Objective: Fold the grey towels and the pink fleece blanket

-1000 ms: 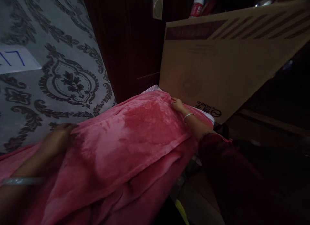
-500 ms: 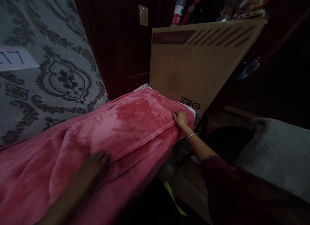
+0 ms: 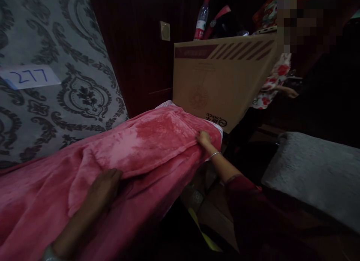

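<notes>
A plush pink blanket (image 3: 157,133) lies spread over a long bed-like surface, its folded edge running between my two hands. My left hand (image 3: 105,186) is closed on that edge near the middle, and the cloth bunches beside the fingers. Farther off, my right hand (image 3: 203,138), with a silver bangle at the wrist, grips the same edge close to the far end. White fabric (image 3: 216,125) shows from under the blanket at the far corner.
Behind the far end stands a large cardboard box (image 3: 213,84) with a red-capped bottle (image 3: 201,19) on top. A person in a floral top (image 3: 281,69) is beyond the box. Patterned wall (image 3: 84,96) borders the left; a grey padded seat (image 3: 312,171) is at right.
My left hand has closed on the blanket's edge and drawn it up slightly. The right hand keeps its grip. The view has shifted, and a person has come into sight behind the box.
</notes>
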Demonstrator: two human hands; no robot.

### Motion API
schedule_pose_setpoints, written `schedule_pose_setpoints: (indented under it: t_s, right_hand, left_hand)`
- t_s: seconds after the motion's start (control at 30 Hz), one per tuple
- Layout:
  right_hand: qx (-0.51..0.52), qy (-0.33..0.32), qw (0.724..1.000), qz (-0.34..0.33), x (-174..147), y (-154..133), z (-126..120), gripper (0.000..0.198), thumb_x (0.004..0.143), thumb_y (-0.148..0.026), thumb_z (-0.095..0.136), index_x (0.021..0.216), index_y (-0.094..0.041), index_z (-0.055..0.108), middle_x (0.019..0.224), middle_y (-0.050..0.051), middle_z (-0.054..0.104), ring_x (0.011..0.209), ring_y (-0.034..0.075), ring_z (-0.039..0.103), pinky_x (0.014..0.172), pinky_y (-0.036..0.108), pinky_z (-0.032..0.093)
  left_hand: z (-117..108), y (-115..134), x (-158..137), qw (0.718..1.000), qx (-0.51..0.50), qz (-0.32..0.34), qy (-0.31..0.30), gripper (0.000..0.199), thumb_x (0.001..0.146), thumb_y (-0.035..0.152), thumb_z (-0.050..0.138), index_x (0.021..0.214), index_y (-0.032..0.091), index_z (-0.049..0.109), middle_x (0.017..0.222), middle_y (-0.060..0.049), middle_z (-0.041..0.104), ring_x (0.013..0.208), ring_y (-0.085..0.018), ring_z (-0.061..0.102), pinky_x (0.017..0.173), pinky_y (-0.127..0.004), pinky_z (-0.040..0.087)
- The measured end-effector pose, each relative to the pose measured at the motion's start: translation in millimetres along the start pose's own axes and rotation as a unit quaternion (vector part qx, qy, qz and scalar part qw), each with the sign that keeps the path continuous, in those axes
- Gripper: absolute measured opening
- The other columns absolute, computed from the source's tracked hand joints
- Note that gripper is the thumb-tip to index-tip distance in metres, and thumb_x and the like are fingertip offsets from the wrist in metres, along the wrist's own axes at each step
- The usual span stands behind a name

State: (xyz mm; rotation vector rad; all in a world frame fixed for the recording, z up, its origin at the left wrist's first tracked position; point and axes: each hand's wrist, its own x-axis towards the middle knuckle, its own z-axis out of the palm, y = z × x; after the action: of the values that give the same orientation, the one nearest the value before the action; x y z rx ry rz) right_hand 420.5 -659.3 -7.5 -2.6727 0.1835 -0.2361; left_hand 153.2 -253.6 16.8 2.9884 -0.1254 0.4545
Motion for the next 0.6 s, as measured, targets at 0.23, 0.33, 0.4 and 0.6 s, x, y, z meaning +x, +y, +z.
schedule_pose_setpoints:
  t_s: [0.23, 0.33, 0.4, 0.6]
  right_hand:
    - [0.026, 0.037, 0.998, 0.050, 7.2, 29.3, -9.0, 0.041, 0.090, -0.022, 0.052, 0.127, -0.014, 0.068, 0.115, 0.015, 0.073, 0.103, 0.027, 0.070, 0.088, 0.032, 0.053]
    - [0.023, 0.031, 0.998, 0.045, 4.2, 38.3, -3.2, 0.041, 0.088, -0.024, 0.056, 0.125, -0.014, 0.070, 0.117, 0.015, 0.072, 0.110, 0.027, 0.068, 0.092, 0.031, 0.051]
    - [0.018, 0.033, 0.999, 0.039, 3.6, 41.1, -0.2, 0.041, 0.089, -0.029, 0.057, 0.127, -0.016, 0.069, 0.124, 0.015, 0.070, 0.119, 0.028, 0.062, 0.098, 0.034, 0.048]
    - [0.002, 0.021, 0.998, 0.053, 14.5, 44.8, -1.2, 0.040, 0.089, -0.038, 0.063, 0.119, -0.014, 0.072, 0.123, 0.022, 0.068, 0.125, 0.036, 0.057, 0.101, 0.047, 0.045]
  left_hand:
    - [12.8, 18.0, -17.7, 0.999, 0.008, 0.045, -0.007, 0.039, 0.075, 0.036, 0.057, 0.112, 0.033, 0.072, 0.094, -0.011, 0.071, 0.101, -0.036, 0.065, 0.087, -0.052, 0.052]
    - [22.1, 24.1, -24.8, 0.998, 0.010, 0.066, -0.003, 0.043, 0.075, 0.037, 0.057, 0.114, 0.032, 0.072, 0.096, -0.011, 0.072, 0.104, -0.037, 0.065, 0.087, -0.053, 0.053]
    - [25.7, 26.1, -29.2, 0.997, 0.014, 0.081, 0.011, 0.043, 0.076, 0.037, 0.056, 0.116, 0.031, 0.071, 0.099, -0.012, 0.072, 0.108, -0.037, 0.064, 0.090, -0.052, 0.052]
    - [28.7, 30.4, -45.0, 0.993, 0.007, 0.109, 0.044, 0.037, 0.086, 0.025, 0.050, 0.118, 0.029, 0.069, 0.121, -0.011, 0.068, 0.121, -0.031, 0.060, 0.101, -0.049, 0.049]
